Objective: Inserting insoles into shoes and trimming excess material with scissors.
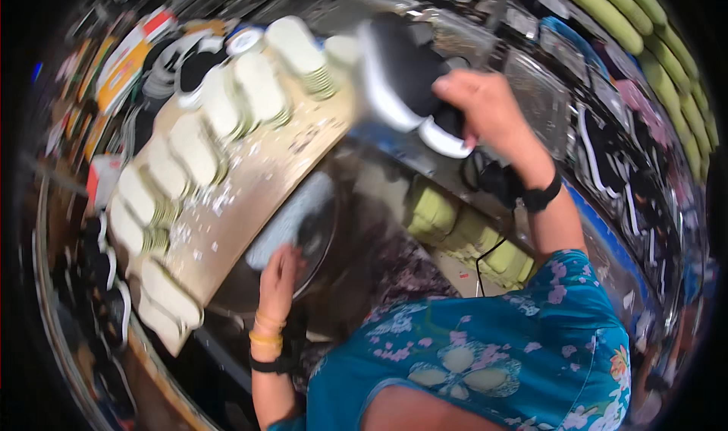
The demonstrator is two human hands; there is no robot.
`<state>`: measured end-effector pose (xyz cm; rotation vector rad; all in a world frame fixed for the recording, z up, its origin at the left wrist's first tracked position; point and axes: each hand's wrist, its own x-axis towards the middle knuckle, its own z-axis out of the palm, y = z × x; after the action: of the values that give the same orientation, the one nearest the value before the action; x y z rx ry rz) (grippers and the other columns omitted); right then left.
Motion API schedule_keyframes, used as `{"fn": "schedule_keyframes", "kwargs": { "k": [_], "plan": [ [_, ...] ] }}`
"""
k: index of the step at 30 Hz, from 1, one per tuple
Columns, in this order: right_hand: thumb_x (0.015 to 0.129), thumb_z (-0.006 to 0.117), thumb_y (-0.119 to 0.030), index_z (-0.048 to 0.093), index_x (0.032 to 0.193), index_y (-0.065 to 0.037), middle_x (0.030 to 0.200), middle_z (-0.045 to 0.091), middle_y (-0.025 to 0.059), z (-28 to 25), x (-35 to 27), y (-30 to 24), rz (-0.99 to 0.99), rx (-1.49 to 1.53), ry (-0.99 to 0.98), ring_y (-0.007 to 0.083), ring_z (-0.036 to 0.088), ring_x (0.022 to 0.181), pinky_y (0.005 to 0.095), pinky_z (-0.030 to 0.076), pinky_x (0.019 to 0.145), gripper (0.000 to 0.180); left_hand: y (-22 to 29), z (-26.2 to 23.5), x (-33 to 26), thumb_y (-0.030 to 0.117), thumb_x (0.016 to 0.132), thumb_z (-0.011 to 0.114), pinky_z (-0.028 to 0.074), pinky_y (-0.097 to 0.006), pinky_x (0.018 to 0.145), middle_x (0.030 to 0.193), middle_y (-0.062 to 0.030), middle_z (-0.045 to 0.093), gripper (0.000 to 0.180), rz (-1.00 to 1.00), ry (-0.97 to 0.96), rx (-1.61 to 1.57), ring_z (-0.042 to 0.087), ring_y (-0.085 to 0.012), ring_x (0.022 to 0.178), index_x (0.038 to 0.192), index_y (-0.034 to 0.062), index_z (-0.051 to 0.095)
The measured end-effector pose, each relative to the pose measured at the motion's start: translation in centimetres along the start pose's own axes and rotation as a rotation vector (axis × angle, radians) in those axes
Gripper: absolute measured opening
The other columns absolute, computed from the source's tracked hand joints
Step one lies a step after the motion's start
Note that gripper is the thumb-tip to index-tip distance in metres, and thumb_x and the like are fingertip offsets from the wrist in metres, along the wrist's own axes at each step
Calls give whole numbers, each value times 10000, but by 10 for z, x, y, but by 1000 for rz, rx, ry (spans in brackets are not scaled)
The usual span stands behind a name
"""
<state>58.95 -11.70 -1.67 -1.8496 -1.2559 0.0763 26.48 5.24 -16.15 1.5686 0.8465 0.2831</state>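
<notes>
My right hand is closed around black shoes with white soles, raised over the far end of the worktable. They are blurred by motion; two white sole edges suggest a pair. Lower and to the left, my left hand has its fingers drawn together at the near end of a pale blue-grey, speckled oblong piece. Whether the fingers grip that piece or something small is hidden. The piece lies over a dark round basin beside the table edge.
Several stacks of cream insoles line the far and left sides of the wooden worktable, with white scraps scattered about. Yellow-green bundles sit below on the right. Racks with black-and-white shoes and long green rolls flank the right side.
</notes>
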Motion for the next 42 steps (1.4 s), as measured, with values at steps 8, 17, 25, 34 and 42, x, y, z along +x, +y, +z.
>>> {"fn": "schedule_keyframes", "kwargs": {
  "k": [8, 17, 25, 34, 42],
  "plan": [
    [783, 604, -230, 594, 922, -77, 767, 585, 104, 263, -57, -108, -623, -281, -609, 269, 600, 678, 362, 475, 554, 207, -27, -44, -56, 247, 905, 517, 453, -302, 847, 1134, -82, 510, 429, 321, 579, -438, 525, -173, 1027, 1258, 42, 386],
    [749, 600, -76, 364, 1295, -121, 824, 609, 125, 294, -78, -101, 256, 571, -719, 162, 568, 501, 282, 466, 491, 597, -78, -69, -93, 132, 783, 632, 391, -404, 888, 1082, -190, 541, 367, 401, 987, 742, 500, -351, 1032, 1107, 7, 515],
    [768, 573, -43, 355, 1299, -120, 748, 593, 126, 277, -76, -99, 218, 598, -627, 148, 552, 478, 277, 448, 451, 580, -22, -30, -73, 61, 771, 584, 479, -352, 668, 897, -117, 594, 174, 521, 608, 899, 589, -279, 805, 943, 30, 580],
    [780, 569, -170, 411, 1235, -142, 735, 589, 213, 272, -77, -91, -10, 393, -556, 411, 563, 652, 439, 453, 611, 482, -19, -23, -65, 72, 740, 553, 467, -380, 583, 758, -84, 534, 44, 480, 310, 1376, 581, -275, 728, 745, 53, 514],
    [771, 563, -156, 424, 1225, -137, 791, 614, 187, 238, -70, -87, 162, 587, -551, 384, 585, 648, 434, 469, 598, 475, -20, -41, -33, 99, 836, 523, 480, -376, 547, 602, -169, 576, 108, 208, 597, 722, 585, -339, 548, 781, 18, 570]
  ]
}}
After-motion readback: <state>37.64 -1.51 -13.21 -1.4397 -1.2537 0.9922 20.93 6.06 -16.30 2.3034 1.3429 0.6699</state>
